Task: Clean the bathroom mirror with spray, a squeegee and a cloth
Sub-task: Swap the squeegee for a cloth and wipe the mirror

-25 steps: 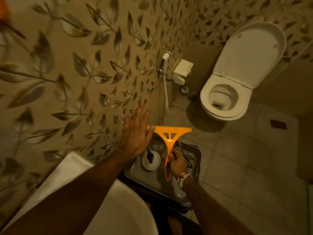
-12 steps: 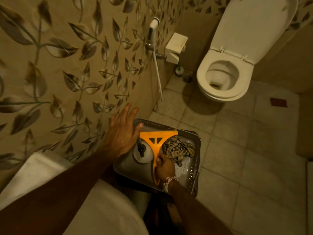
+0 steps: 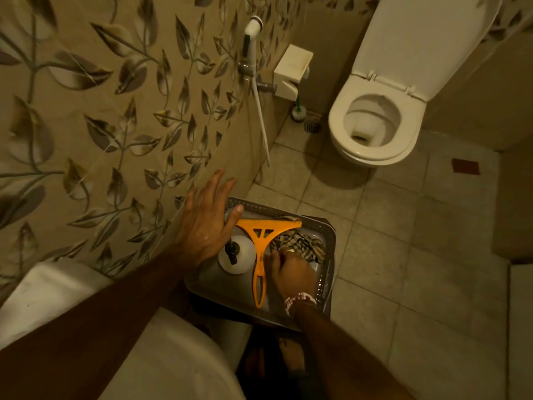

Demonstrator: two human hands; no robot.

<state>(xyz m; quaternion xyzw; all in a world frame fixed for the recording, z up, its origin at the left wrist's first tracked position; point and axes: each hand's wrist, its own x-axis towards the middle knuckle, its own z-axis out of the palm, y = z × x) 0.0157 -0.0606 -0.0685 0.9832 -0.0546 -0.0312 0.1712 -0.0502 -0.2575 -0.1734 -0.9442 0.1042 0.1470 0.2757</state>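
Note:
A grey perforated basket (image 3: 329,255) stands on the floor by the wall. Inside it the orange squeegee (image 3: 261,241) lies flat, blade toward the wall. A white spray bottle (image 3: 242,259) with a black nozzle stands left of the handle, and a checked cloth (image 3: 302,245) is bunched on the right. My left hand (image 3: 206,223) hovers open over the basket's left rim, with the fingers spread and the thumb near the squeegee's blade. My right hand (image 3: 292,272) is down in the basket just right of the squeegee's handle. Its bent fingers rest at the cloth's edge, their grip hidden.
A white washbasin (image 3: 161,356) fills the lower left under my left arm. The leaf-patterned wall (image 3: 101,125) is on the left, with a hand sprayer (image 3: 251,41) and a white box (image 3: 291,70). An open toilet (image 3: 375,128) stands ahead on the tiled floor.
My right hand lowered the squeegee into the basket and came off its handle, shifting right to the cloth. My left hand dropped from the wall toward the basket rim. My view tilted down.

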